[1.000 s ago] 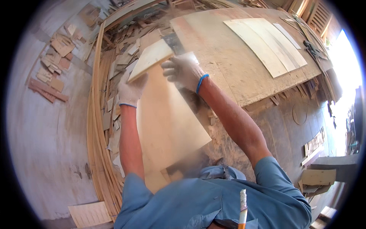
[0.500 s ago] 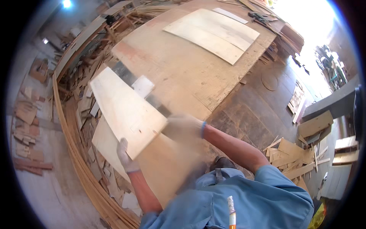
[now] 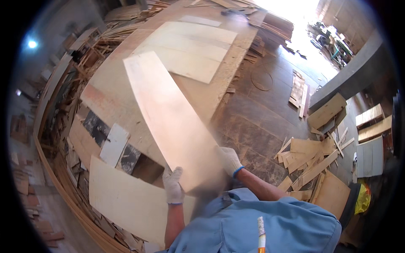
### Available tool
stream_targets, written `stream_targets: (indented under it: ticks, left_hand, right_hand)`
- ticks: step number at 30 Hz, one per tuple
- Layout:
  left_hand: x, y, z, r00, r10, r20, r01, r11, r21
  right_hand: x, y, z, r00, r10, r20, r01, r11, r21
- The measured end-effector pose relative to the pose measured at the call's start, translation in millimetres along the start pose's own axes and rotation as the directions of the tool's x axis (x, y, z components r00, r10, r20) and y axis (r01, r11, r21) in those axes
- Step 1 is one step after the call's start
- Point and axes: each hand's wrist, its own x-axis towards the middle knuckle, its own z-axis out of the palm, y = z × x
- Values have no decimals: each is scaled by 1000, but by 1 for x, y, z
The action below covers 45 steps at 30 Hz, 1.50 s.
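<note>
A long pale plywood board [image 3: 173, 109] slants across the large worktable [image 3: 116, 80], held up by both my gloved hands. My left hand [image 3: 173, 185] grips the board's near left corner, thumb over its top face. At the near right edge, my right hand [image 3: 230, 161] is closed on the same board, its fingers partly hidden beneath. The board's near end is blurred. Left of my left hand lies another pale wooden panel [image 3: 126, 196]. A small whitish piece [image 3: 114, 144] rests just beyond that panel, beside dark patches on the table.
Large pale sheets [image 3: 190, 48] lie at the table's far end. Offcuts and thin strips [image 3: 314, 156] are heaped on the floor [image 3: 257, 122] at right. Long bent strips [image 3: 55, 168] and scrap line the table's left side. A grey beam or post [image 3: 346, 76] stands at far right.
The board has come rightward and now angles away from me, uncovering more of the panel at left. My right hand has shifted along to its near right edge. The whole view has turned.
</note>
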Motion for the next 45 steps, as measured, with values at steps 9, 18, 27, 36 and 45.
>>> stream_targets:
  ticks: [9, 18, 27, 36, 45]
  left_hand:
    - [61, -61, 121, 963, -266, 37, 262, 960, 99]
    - [185, -23, 245, 944, 79, 321, -165, 954, 250]
    - [126, -88, 102, 968, -191, -164, 194, 981, 5]
    - [-91, -131, -84, 349, 114, -930, 218, 956, 199]
    - [-310, -161, -261, 41, 538, -842, 774, 516, 367]
  right_hand:
    - [53, 72, -128, 939, -280, -200, 253, 956, -146]
    - [265, -9, -257, 414, -903, -112, 542, 344, -766]
    - [437, -55, -342, 640, -658, -398, 317, 697, -643]
    - [165, 53, -30, 615, -323, 719, 601, 782, -163]
    - [-12, 57, 123, 341, -255, 905, 555, 831, 25]
